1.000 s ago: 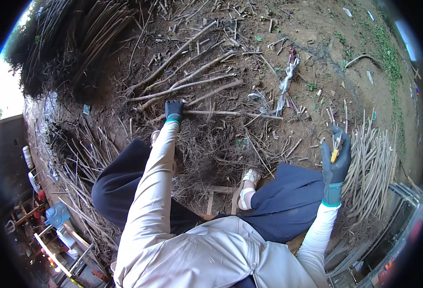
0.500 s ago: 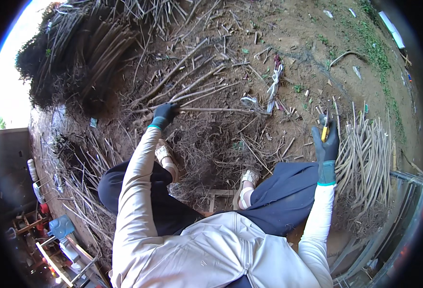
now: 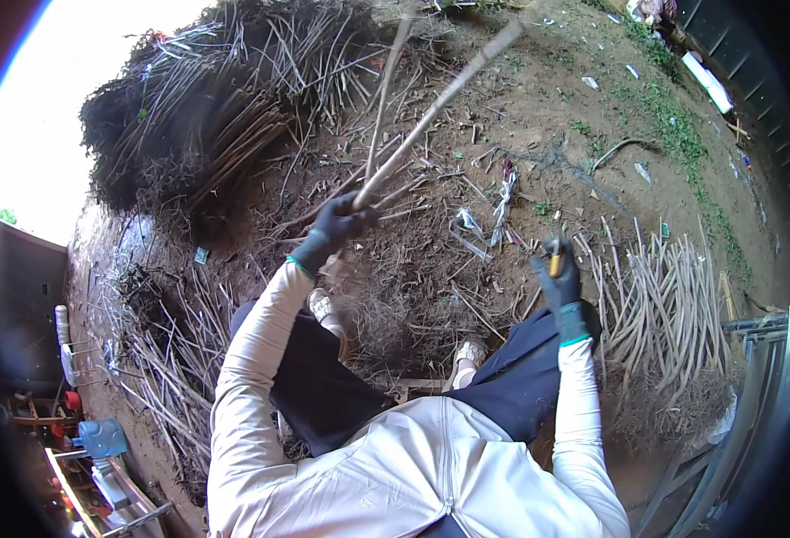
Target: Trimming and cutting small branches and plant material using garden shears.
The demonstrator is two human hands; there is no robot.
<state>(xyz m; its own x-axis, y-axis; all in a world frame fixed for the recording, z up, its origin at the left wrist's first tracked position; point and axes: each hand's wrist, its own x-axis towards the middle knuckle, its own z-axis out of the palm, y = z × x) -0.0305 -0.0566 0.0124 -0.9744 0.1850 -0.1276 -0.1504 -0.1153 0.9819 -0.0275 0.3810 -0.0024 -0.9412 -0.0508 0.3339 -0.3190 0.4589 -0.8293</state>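
My left hand (image 3: pixel 337 224), in a dark glove with a green cuff, is closed around the lower end of a woody stem (image 3: pixel 431 115). The stem is raised and slants away to the upper right, its far end blurred. A thinner stalk (image 3: pixel 384 94) rises beside it; whether the two join inside my fist I cannot tell. My gloved right hand (image 3: pixel 560 285) is wrapped round a yellow-handled tool (image 3: pixel 555 264), held above my right knee. The tool's working end is too small to make out. Below and between my hands lies a tangle of fine roots (image 3: pixel 395 300).
At the right lies a bundle of pale stems (image 3: pixel 659 309) beside a metal frame (image 3: pixel 767 359). A big heap of rooted stalks (image 3: pixel 179 134) stands far left, with more stems (image 3: pixel 175 368) near left. White plastic strips (image 3: pixel 504 208) lie on the soil ahead.
My left hand has lifted the stem off the ground, swinging its far end up and away. My right hand has moved left, with the yellow-handled tool still in it. The view has shifted.
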